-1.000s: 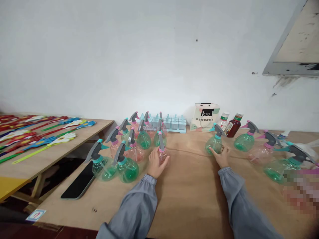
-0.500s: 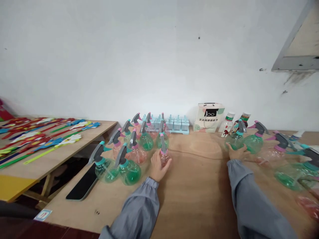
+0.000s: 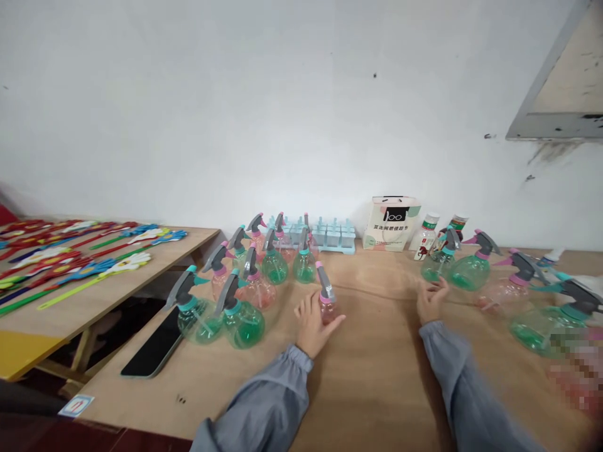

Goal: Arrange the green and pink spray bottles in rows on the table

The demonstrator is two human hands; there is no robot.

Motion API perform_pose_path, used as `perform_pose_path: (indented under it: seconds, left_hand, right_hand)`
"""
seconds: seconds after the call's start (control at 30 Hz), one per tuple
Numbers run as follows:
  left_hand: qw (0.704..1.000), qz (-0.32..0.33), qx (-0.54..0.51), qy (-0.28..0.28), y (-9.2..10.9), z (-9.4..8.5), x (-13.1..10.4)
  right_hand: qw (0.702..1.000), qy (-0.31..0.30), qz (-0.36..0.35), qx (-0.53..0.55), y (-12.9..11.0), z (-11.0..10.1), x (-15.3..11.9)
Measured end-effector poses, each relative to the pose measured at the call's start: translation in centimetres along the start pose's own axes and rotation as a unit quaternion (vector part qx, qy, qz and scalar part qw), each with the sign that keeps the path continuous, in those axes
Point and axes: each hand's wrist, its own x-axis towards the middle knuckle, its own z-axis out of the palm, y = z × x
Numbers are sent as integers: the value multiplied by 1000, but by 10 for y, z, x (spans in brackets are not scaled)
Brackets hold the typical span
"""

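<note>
Pink spray bottle now rightward in left hand grip, base hidden; right hand open, empty.

Both arms wear loose grey-blue long sleeves, gathered into elastic cuffs at the wrists; the left hand and right hand are bare, ungloved.
</note>
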Motion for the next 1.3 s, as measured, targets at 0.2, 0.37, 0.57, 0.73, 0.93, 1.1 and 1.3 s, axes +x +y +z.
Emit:
perform_pose_path:
  seconds: [0.2,0.37,0.57,0.73,0.93,1.1,1.3]
  left_hand:
    - [983,97,-98,-124,25,4,-16]
    - [974,109,-131,-147,23,4,-19]
    - [972,143,-176,-60,-1,5,-9]
    - [976,11,-120,181,-23,6,48]
    - [989,-73,-15,125,-47,19,104]
    - [988,-124,-9,89,-56,28,117]
    - [990,-117,-11,81,-55,30,82]
  right_hand:
    - [877,-436,-97,176,-93,5,-71]
    - [834,-491,-114,223,-139,11,-83]
    - [826,-503,-45,250,-143,16,-81]
    - [806,-533,12,256,-151,30,-71]
    - [792,-522,115,297,-152,58,-71]
    - [705,-584,197,351,-158,52,-70]
    - [673,-593,225,381,-172,37,-64]
